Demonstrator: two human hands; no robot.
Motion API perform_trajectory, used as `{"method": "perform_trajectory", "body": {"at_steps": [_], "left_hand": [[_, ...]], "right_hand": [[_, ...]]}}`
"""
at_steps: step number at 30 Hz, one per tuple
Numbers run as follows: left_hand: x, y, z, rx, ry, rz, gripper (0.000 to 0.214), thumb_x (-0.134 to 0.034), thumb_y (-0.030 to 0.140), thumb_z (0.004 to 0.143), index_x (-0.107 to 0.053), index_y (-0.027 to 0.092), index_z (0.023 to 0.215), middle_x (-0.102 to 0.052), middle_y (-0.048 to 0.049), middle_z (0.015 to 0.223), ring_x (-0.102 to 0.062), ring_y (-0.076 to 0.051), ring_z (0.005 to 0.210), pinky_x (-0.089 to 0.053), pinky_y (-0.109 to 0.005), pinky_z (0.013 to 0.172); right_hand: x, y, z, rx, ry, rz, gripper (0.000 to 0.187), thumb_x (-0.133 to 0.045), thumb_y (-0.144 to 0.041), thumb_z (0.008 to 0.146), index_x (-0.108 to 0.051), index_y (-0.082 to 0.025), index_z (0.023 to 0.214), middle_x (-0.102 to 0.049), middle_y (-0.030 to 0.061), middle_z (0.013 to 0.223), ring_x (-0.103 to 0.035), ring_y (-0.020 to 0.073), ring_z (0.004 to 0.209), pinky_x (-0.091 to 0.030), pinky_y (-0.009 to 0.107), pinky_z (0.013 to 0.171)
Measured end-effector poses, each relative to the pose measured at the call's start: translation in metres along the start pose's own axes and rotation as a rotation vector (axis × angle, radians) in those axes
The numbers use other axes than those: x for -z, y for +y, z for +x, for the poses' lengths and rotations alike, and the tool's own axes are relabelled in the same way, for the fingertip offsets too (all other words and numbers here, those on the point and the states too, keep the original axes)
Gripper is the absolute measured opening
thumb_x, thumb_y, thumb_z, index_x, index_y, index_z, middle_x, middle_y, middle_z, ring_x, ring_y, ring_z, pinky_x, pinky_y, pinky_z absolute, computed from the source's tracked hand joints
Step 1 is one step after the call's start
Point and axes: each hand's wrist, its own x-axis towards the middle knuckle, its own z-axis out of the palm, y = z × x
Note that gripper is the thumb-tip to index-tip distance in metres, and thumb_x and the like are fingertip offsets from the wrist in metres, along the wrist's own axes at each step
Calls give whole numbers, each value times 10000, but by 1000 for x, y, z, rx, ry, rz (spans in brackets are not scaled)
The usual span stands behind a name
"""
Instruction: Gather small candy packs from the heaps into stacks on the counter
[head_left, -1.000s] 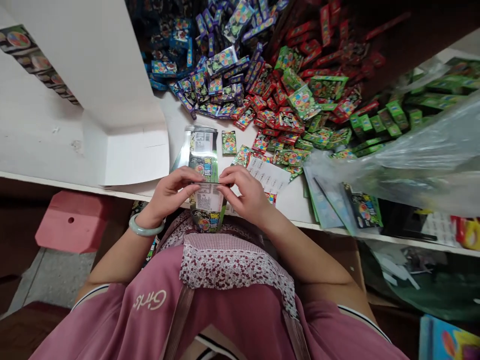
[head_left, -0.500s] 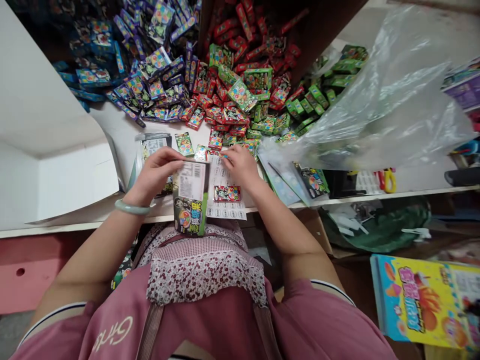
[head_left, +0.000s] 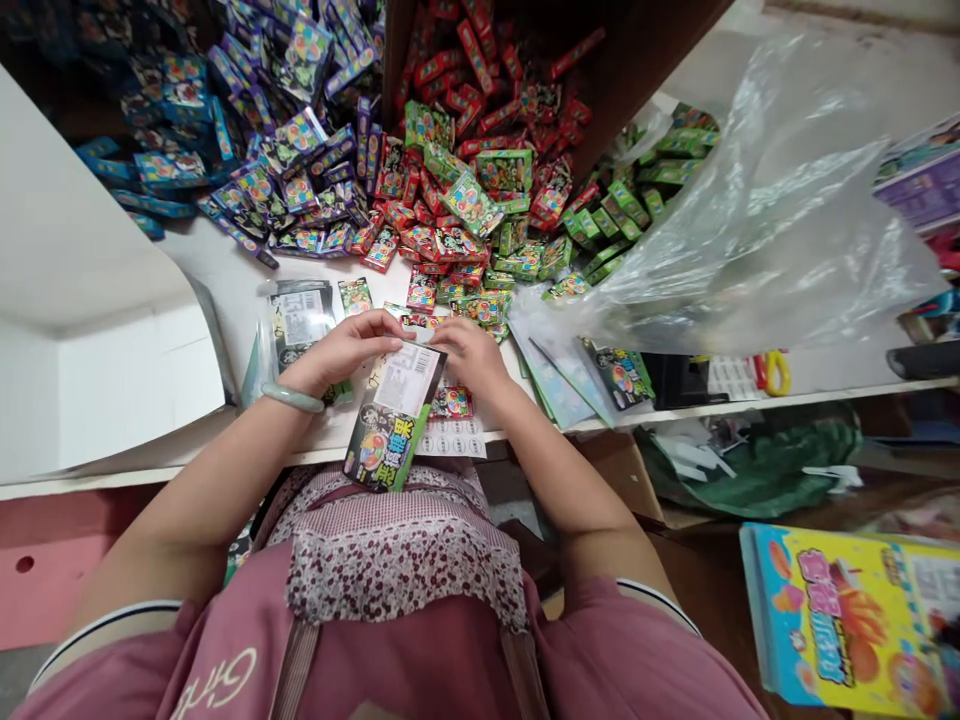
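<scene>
pouch (head_left: 391, 415) betw. both hands, box pile (head_left: 390, 190) behind, plastic bag (head_left: 757, 230) right

1. Soft, even light is falling from above, keeping the white table (head_left: 225, 290) bright and the small coloured boxes (head_left: 450, 200) vivid.
2. The clear plastic bag (head_left: 765, 230) on the right is catching pale glare across its folds.
3. Deep shadow is lying in the far left corner and under the table's near edge.
4. Wide-angle distortion is bending straight edges toward the frame's borders.
5. The centre is staying sharp; the edges are softening slightly.
</scene>
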Motion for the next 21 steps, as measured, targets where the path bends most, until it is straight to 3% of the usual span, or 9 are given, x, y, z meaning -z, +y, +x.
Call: {"method": "perform_trajectory", "body": {"at_steps": [4, 5, 9, 12, 14, 21], "left_hand": [[-5, 10, -21, -90, 109, 103, 193, -815, 330, 757, -691, 201, 829, -707, -14, 812, -645, -124, 738, -524, -259, 687], [-6, 14, -30, -130, 141, 158, 176, -800, 334, 780, -693, 207, 838, -693, -8, 797, -627, -122, 724, -517, -255, 671], [-12, 28, -69, -275, 259, 372, 151, -721, 368, 874, -683, 221, 874, -673, -14, 813, -615, -137, 751, -513, -271, 681], [-16, 30, -88, -368, 333, 442, 142, -675, 373, 916, -664, 232, 899, -658, -12, 826, -614, -140, 778, -509, -283, 711], [-19, 29, -94, -414, 367, 464, 148, -649, 384, 935, -650, 238, 907, -647, -10, 829, -609, -144, 787, -508, -294, 722], [-22, 29, -98, -437, 429, 458, 299, -563, 514, 973, -629, 237, 880, -630, -7, 817, -593, -154, 769, -497, -310, 696]], "right_hand": [[24, -18, -1, -82, 134, 329, 102, -622, -300, 849, -557, -227, 819, -610, -11, 815, -578, 139, 784, -493, 325, 794], [32, -29, -2, -55, 105, 362, 121, -627, -317, 846, -545, -230, 826, -595, -20, 802, -565, 131, 765, -486, 316, 777], [46, -87, -3, 143, -222, 341, 151, -628, -340, 865, -544, -219, 832, -589, -12, 812, -547, 126, 759, -456, 302, 733], [37, -120, 4, 261, -436, 259, 93, -578, -268, 881, -546, -204, 821, -580, -14, 783, -527, 117, 729, -430, 285, 704], [25, -132, 11, 294, -505, 183, 75, -577, -230, 862, -543, -200, 802, -566, -23, 749, -511, 114, 712, -405, 272, 683], [7, -143, 23, 239, -544, 38, 137, -625, -233, 839, -539, -198, 737, -527, -39, 669, -475, 105, 666, -354, 257, 640]]}}
